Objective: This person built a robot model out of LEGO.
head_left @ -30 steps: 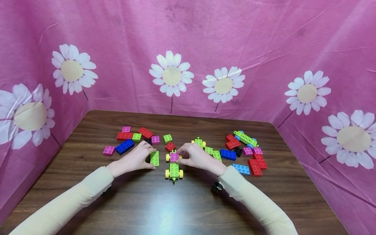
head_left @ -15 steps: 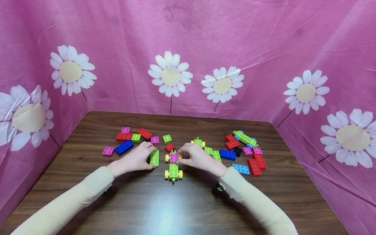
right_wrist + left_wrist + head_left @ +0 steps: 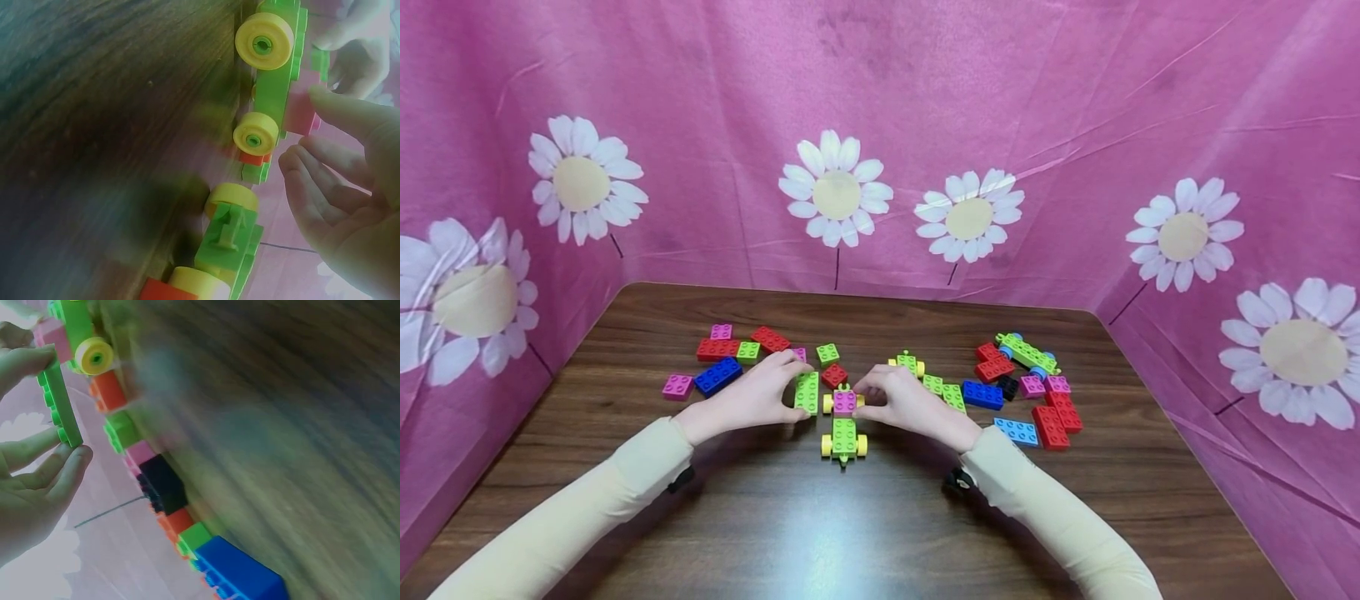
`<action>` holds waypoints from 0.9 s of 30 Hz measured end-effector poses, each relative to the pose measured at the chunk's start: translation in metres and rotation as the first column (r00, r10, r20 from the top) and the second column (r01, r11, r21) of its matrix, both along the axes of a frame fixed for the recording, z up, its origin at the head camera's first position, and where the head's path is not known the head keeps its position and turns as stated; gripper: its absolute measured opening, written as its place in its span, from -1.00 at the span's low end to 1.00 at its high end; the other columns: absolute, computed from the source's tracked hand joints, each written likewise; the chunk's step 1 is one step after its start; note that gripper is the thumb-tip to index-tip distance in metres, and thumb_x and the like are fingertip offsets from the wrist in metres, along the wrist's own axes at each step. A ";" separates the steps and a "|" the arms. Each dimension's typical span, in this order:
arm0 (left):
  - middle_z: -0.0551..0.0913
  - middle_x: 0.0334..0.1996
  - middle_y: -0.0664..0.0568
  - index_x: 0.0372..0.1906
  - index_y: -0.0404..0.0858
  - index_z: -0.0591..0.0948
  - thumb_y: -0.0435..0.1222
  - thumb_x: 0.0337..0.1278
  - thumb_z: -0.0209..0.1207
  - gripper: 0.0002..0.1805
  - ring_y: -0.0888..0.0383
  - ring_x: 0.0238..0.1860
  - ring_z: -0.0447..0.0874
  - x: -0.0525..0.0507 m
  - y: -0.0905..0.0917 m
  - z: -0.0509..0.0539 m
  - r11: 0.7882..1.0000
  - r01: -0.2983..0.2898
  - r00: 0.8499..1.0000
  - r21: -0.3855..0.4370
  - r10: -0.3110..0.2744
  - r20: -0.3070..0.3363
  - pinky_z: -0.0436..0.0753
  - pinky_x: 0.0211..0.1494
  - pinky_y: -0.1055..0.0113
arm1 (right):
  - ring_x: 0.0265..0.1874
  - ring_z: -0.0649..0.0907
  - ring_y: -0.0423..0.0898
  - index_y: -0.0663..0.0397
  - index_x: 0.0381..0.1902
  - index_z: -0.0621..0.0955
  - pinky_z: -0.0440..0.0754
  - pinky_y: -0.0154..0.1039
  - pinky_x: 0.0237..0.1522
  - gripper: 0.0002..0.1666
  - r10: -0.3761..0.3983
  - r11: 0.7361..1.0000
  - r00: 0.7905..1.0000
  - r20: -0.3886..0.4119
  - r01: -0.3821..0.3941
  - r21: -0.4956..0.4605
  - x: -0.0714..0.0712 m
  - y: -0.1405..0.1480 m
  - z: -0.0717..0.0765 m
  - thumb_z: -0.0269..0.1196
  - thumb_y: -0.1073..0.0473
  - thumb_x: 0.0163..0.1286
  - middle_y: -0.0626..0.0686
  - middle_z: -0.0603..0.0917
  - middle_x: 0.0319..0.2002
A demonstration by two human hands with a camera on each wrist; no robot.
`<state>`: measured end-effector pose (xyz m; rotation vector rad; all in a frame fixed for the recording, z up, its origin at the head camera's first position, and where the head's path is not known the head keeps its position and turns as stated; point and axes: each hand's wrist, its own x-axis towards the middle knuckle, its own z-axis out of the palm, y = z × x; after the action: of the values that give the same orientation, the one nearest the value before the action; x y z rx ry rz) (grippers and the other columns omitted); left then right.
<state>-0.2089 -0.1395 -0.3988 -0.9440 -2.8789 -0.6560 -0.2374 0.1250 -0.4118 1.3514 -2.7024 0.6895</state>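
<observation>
My left hand (image 3: 748, 396) pinches a flat lime-green brick (image 3: 807, 393) between thumb and fingertips. In the left wrist view this green brick (image 3: 62, 403) is raised off the table and tilted. To its right stands a lime-green wheeled car base (image 3: 844, 437) with yellow wheels. A pink brick (image 3: 845, 403) sits on the far half of that base. My right hand (image 3: 902, 404) holds the pink brick from the right side, thumb and fingertips at its edges. In the right wrist view the pink brick (image 3: 300, 103) is on the upright base, and the green brick is near it.
Loose red, pink, green and blue bricks (image 3: 718, 376) lie at the back left. A second yellow-wheeled base (image 3: 907, 365) stands beyond my right hand. Further right are a dark blue brick (image 3: 982, 395), a light blue brick (image 3: 1017, 431), red bricks (image 3: 1051, 427) and a blue-wheeled base (image 3: 1028, 353).
My left hand has lifted the flat green brick and moved it right, nearer the car base. My right hand stays at the pink brick.
</observation>
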 end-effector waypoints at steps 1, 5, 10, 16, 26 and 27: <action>0.59 -0.01 -0.20 0.10 -0.42 0.59 -0.16 -0.10 0.49 -0.36 -0.02 -0.01 0.58 0.001 0.001 0.002 1.000 0.001 1.000 0.008 -0.001 0.007 0.66 0.11 0.04 | -0.30 0.72 -0.13 0.14 -0.14 0.74 0.68 -0.38 -0.21 -0.65 0.004 1.000 1.000 -0.004 -0.004 -0.003 0.000 0.001 0.000 0.44 0.02 0.22 0.07 0.77 -0.25; 0.59 -0.03 -0.16 0.11 -0.42 0.59 -0.17 -0.11 0.50 -0.35 -0.02 -0.04 0.57 0.002 0.006 0.007 0.999 0.023 1.000 0.038 -0.024 0.008 0.67 0.06 0.09 | -0.31 0.72 -0.13 0.16 -0.14 0.73 0.68 -0.39 -0.22 -0.63 0.011 1.000 1.000 -0.008 -0.011 -0.005 -0.001 0.004 0.000 0.46 0.03 0.19 0.06 0.77 -0.27; 0.60 -0.06 -0.12 0.11 -0.39 0.61 -0.18 -0.11 0.50 -0.36 0.01 -0.04 0.57 0.004 0.013 0.011 0.996 0.054 0.999 0.065 -0.054 -0.003 0.65 0.05 0.13 | -0.31 0.72 -0.13 0.18 -0.14 0.72 0.69 -0.37 -0.21 -0.60 0.010 1.000 1.000 -0.002 -0.010 -0.009 -0.002 0.007 -0.001 0.48 0.03 0.16 0.06 0.77 -0.26; 0.60 -0.03 -0.13 0.13 -0.38 0.60 -0.14 -0.07 0.48 -0.36 0.01 0.00 0.57 0.007 0.021 0.012 0.996 0.069 0.997 0.056 -0.070 0.020 0.64 0.11 0.09 | -0.30 0.73 -0.09 0.18 -0.16 0.72 0.72 -0.29 -0.21 -0.66 0.004 1.000 1.000 0.014 -0.004 -0.005 -0.005 0.008 -0.003 0.47 0.09 0.19 0.08 0.77 -0.26; 0.62 -0.01 -0.11 0.10 -0.38 0.61 -0.09 -0.09 0.48 -0.35 0.05 0.02 0.58 0.010 0.032 0.008 0.992 0.121 0.993 0.033 -0.121 -0.019 0.62 0.13 0.12 | -0.33 0.69 -0.18 0.14 -0.14 0.73 0.65 -0.43 -0.25 -0.75 0.006 0.998 1.000 0.002 -0.006 0.055 -0.009 0.005 -0.009 0.41 0.14 0.26 0.04 0.76 -0.28; 0.62 0.00 -0.11 0.10 -0.38 0.61 -0.09 -0.08 0.48 -0.35 0.05 0.02 0.58 0.010 0.032 0.008 0.992 0.125 0.992 0.034 -0.124 -0.019 0.62 0.13 0.12 | -0.33 0.69 -0.19 0.14 -0.14 0.73 0.64 -0.43 -0.25 -0.75 0.006 0.998 1.000 0.001 -0.006 0.058 -0.009 0.004 -0.009 0.40 0.14 0.27 0.03 0.76 -0.28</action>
<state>-0.1987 -0.1071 -0.3908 -1.1263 -2.8020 -0.7016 -0.2462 0.1294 -0.4212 1.3718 -2.7414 0.6168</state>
